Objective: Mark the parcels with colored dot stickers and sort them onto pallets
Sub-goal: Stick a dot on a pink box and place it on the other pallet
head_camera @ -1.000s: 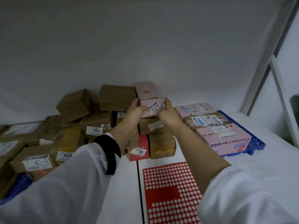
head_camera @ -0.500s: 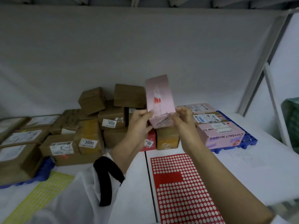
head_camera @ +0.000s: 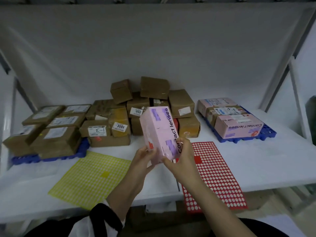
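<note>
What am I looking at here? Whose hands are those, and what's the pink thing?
There is no machine here. The picture comes from a camera worn on a person's head, looking down at that person's own two hands. The left hand and the right hand together hold a pink box that says "Contact lenses". Under it, on the white table, lie a yellow sticker sheet and a red sticker sheet. Behind is a pile of brown parcels. The left blue pallet and the right blue pallet each carry more parcels.

Dim, flat lighting; soft focus, wide-angle bending at edges.
</note>
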